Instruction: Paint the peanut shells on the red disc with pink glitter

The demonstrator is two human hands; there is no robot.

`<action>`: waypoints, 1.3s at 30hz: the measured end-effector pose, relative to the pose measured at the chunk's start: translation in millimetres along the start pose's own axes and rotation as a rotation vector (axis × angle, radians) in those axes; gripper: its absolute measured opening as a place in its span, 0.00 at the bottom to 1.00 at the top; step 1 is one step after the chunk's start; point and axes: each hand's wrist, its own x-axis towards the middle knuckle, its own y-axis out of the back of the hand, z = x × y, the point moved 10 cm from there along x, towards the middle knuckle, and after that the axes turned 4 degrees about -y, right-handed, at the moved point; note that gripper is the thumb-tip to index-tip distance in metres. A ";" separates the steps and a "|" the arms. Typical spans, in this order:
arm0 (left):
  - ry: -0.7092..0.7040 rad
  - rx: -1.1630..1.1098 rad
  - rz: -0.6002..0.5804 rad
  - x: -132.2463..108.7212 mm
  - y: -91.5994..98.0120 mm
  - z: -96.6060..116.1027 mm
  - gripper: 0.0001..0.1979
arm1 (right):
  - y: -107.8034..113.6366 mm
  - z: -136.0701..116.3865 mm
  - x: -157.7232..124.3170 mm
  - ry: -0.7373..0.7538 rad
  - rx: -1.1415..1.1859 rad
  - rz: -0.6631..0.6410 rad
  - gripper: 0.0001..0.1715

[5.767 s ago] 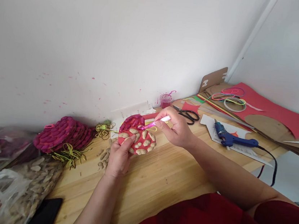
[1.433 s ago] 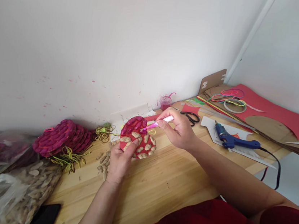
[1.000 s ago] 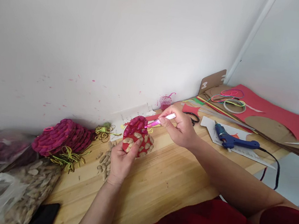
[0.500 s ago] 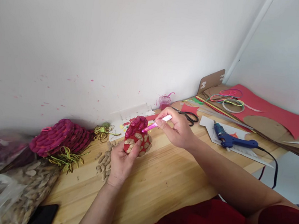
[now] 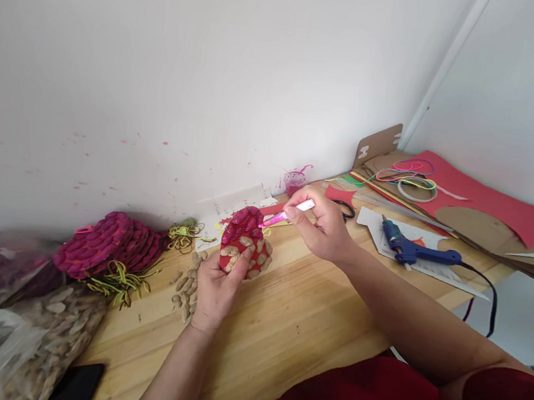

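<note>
A red disc covered with peanuts [image 5: 246,243] is gripped along its lower edge by my left hand [image 5: 220,288], thumb across the front. The peanuts on its upper part are wet magenta; those lower down are plain tan. My right hand [image 5: 325,226] is closed around a white-handled paintbrush [image 5: 299,210] stained pink. The brush tip meets the disc's upper right side, at the magenta peanuts. Loose peanuts [image 5: 185,290] lie on the table behind my left hand. A cup of pink paint [image 5: 294,182] stands against the wall, beyond my right hand.
Magenta peanut discs [image 5: 105,245] are stacked at left beside yellow-green cords [image 5: 120,284]. A bag of peanuts [image 5: 55,336] and a black phone-like object [image 5: 76,385] lie in front. To the right are a blue glue gun [image 5: 416,252], scissors [image 5: 346,210] and red sheets [image 5: 486,194].
My right hand and the brush have shifted slightly right, covering more of the scissors. The brush tip has moved from the disc's middle to its right side. My left hand stays almost still.
</note>
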 end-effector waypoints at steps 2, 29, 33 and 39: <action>-0.003 0.007 -0.001 0.0 -0.4 0.4 0.14 | -3.3 -2.0 -0.7 0.020 0.017 -0.028 0.10; 0.034 -0.043 -0.005 0.0 -0.9 -8.4 0.13 | -5.0 -4.7 -2.5 0.036 -0.059 -0.041 0.11; 0.026 -0.024 -0.002 -0.4 -0.1 -8.1 0.15 | -6.1 -9.6 -3.4 0.077 -0.033 -0.046 0.10; 0.038 -0.089 -0.030 -0.4 -3.2 -13.6 0.12 | -3.1 -2.7 -0.5 -0.004 -0.011 -0.037 0.12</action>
